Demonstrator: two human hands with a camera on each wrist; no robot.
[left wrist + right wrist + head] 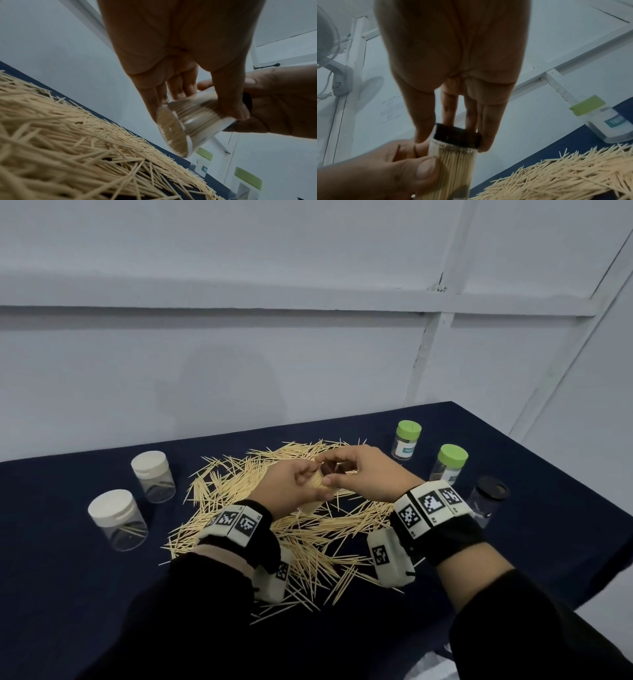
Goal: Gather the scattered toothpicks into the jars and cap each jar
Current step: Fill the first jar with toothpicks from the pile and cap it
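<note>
Both hands meet above the toothpick pile (274, 529): left hand (291, 486) grips a full jar (453, 169), right hand (363, 474) pinches its black cap (457, 135) at 12 o'clock.

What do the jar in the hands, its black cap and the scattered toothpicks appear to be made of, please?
Jar: probably clear glossy plastic, since the packed sticks show through its wall.
Black cap: opaque, likely plastic, with a slight sheen.
Toothpicks: pale matte wood or bamboo, thin and pointed.

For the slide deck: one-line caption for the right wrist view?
Right hand seats a black cap on a toothpick-filled jar gripped by the left hand.
</note>
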